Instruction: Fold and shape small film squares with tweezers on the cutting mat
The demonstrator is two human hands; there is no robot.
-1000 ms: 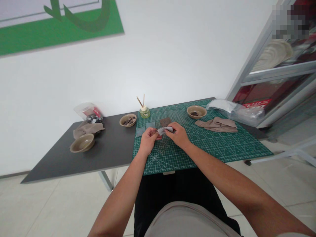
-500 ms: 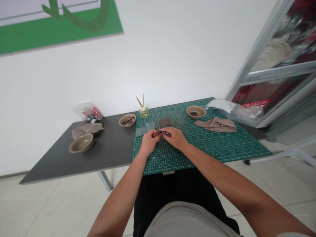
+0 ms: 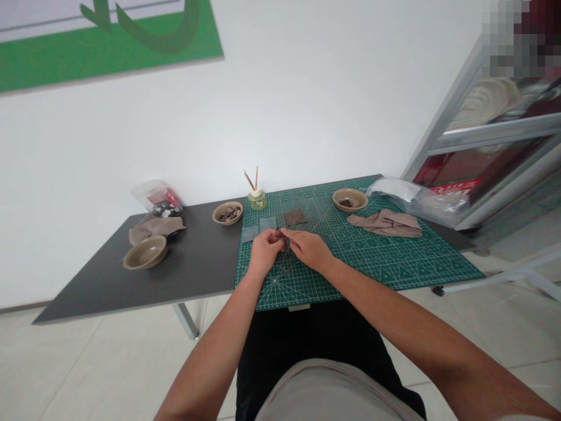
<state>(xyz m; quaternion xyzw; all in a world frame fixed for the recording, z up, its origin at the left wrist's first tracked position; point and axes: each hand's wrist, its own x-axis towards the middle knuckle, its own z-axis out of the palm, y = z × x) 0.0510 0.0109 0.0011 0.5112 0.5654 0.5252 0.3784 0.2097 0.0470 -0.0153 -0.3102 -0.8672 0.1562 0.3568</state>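
Observation:
Above the green cutting mat (image 3: 372,257) my two hands meet, fingertips close together. My left hand (image 3: 264,252) is closed in a pinch on something small and dark, mostly hidden by the fingers. My right hand (image 3: 312,251) comes in from the other side, fingers closed together and pointing at the left fingertips; whatever it holds is hidden. Just beyond them lie a grey-blue square (image 3: 267,223), a second grey-blue piece (image 3: 250,233) beside it, and a brown square (image 3: 295,217), all flat on the mat.
A bowl of small brown pieces (image 3: 228,214) stands left of the diffuser bottle (image 3: 257,200). Farther left are another bowl (image 3: 145,254), a brown cloth (image 3: 153,228) and a clear container (image 3: 158,199). At right: a bowl (image 3: 349,200), a crumpled cloth (image 3: 385,223) and a plastic bag (image 3: 421,199).
A slim dark tool with a light glint showed in my right hand before; it is now out of sight. The right fingers have straightened towards the left ones. The view shifted slightly.

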